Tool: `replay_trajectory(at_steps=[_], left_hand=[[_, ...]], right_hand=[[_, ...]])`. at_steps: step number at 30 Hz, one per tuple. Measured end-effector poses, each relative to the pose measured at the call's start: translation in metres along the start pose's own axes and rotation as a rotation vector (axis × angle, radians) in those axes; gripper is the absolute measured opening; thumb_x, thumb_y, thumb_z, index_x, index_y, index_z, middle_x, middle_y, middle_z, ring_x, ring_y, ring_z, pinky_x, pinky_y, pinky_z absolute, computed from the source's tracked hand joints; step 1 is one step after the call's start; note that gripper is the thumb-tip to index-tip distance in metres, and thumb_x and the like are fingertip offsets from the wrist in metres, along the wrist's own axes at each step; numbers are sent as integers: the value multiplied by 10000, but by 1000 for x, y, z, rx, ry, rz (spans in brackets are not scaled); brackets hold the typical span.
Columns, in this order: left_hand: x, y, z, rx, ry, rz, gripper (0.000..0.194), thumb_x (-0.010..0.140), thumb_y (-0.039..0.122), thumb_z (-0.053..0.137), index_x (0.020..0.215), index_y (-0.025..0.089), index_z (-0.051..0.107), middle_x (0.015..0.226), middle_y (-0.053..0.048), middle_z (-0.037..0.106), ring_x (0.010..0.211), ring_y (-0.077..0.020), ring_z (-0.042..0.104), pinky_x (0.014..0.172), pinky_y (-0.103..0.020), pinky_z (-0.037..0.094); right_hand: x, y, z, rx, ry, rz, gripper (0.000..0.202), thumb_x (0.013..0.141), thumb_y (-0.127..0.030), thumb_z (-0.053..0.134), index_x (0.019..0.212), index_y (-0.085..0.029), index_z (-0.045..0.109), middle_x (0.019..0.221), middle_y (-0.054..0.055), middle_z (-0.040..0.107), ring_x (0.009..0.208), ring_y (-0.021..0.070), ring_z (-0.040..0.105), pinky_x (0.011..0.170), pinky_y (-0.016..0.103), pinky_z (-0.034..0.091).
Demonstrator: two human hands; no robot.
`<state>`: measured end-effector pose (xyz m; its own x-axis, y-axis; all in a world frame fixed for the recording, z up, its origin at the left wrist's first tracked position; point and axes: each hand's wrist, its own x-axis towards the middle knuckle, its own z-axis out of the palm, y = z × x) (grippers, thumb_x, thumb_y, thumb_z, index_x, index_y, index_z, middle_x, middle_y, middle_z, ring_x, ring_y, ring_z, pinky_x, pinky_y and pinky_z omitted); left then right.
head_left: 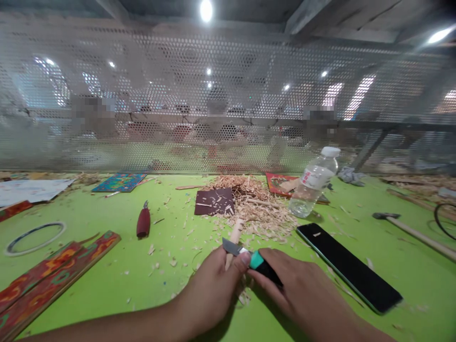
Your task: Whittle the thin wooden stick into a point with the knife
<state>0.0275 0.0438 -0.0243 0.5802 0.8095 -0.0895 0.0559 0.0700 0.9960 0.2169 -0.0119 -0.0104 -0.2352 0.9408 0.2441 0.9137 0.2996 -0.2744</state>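
Note:
My left hand (pixel 213 280) is closed around a pale wooden stick (pixel 236 231), whose far end points away from me over the table. In my right hand (pixel 295 280) is a utility knife (pixel 257 261) with a black and teal handle. Its metal blade lies across the stick, and my left thumb presses near the base of the blade. Just beyond the stick lie a pile of wood shavings (pixel 263 213) and a dark brown square sheet (pixel 214 201) with shavings on it.
To the right are a black phone (pixel 351 268), a tilted plastic bottle (pixel 314 183) and a hammer (pixel 416 232). On the left lie a red-handled tool (pixel 143 223), a tape roll (pixel 35 238) and painted wooden strips (pixel 60 280). A perforated metal screen (pixel 228 95) closes the table's back.

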Motion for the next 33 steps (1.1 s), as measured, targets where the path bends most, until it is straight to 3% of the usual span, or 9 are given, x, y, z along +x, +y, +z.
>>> replay_trajectory(at_steps=[9,17,28,33], left_hand=[[-5,13,0,-140,-47,-22,498,894,685,684,856,208,546,654,55,520,617,-128,480,648,-271,416],[-5,15,-1,-140,-62,-18,533,887,731,659,843,210,557,561,82,459,538,-110,414,587,-257,371],[-4,13,-2,-96,-63,29,534,915,711,637,908,178,600,737,32,512,673,-133,457,648,-261,393],[-3,8,-3,-20,-80,21,516,947,698,590,852,192,555,737,29,495,673,-141,440,632,-272,382]], right_hand=[[11,-5,-24,298,-205,55,352,1052,-437,491,818,-216,633,695,24,691,610,181,587,570,288,369],[11,-4,-23,317,-192,57,368,1046,-461,486,791,-218,590,664,5,629,594,169,528,572,290,341],[10,-3,-21,264,-151,44,350,1058,-437,474,827,-222,628,678,31,665,600,197,584,586,309,379],[9,-6,-25,378,-211,77,415,1079,-478,425,869,-210,664,751,51,704,690,218,628,651,322,436]])
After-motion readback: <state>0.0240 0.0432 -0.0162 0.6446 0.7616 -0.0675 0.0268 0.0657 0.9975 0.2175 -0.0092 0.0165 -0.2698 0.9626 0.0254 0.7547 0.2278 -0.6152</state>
